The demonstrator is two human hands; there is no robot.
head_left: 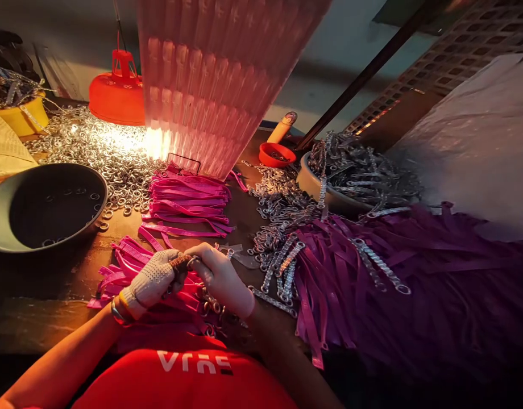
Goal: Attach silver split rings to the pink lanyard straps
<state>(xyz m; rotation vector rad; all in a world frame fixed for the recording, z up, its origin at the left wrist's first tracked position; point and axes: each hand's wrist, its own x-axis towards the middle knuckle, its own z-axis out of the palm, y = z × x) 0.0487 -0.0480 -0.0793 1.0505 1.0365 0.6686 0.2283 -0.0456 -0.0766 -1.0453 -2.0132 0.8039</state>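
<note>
My left hand (153, 279), in a white dotted knit glove, is closed just above a pile of magenta straps (129, 267). A rough brown patch shows at its fingertips; I cannot tell whether it is worn glove or a held piece. My right hand (221, 279) meets it fingertip to fingertip, pinching a small metal ring (194, 260). Whatever lies inside the left fingers is hidden. Below the hands, more metal rings (210, 307) hang or lie by the straps. A second stack of magenta straps (191, 199) lies just beyond.
A lit red lamp (116, 96) hangs over heaped rings (112, 153). A dark bowl (100, 218) stands left, a corrugated translucent sheet (210, 85) ahead. To the right are metal chains (281, 204), a chain-filled basin (303, 176), a small red dish (265, 159) and purple straps (398, 278).
</note>
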